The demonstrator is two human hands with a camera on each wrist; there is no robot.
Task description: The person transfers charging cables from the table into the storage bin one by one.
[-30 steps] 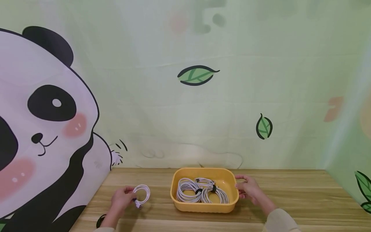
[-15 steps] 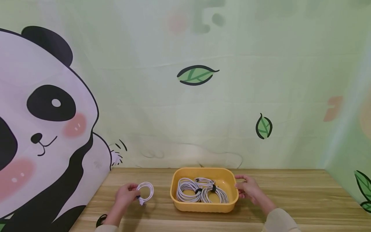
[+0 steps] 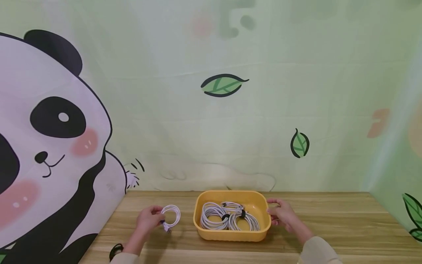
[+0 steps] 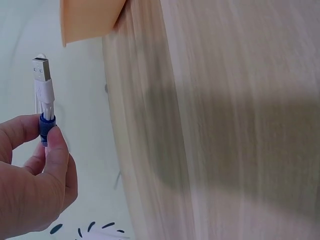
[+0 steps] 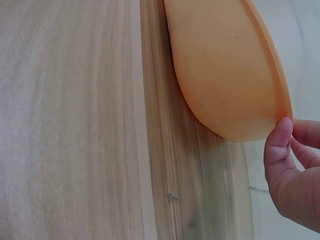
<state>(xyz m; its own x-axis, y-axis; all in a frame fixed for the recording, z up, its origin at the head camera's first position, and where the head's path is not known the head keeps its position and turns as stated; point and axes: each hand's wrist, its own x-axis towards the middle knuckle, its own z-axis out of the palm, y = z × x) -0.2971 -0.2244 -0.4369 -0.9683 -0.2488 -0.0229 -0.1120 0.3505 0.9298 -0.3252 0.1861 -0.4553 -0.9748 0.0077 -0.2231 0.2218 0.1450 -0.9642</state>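
White coiled cable (image 3: 178, 215) is pinched by left fingers (image 4: 58, 152), while right fingers (image 5: 279, 140) grip the yellow bin (image 3: 232, 236) near an illegible mark (image 5: 172, 198).

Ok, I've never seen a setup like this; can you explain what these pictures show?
There is no machine here, just a person's two bare hands. The wide view comes from a camera worn on the head, looking forward and down. The two closer views come from cameras on the wrists, one for each hand.

On the wooden table sits a yellow plastic bin holding coiled cables, with black straps on the larger coils. The left hand holds a coiled white USB cable by its blue tie, beside the bin. The right hand grips the bin's right end. Behind it all is a green backdrop with a cartoon panda.
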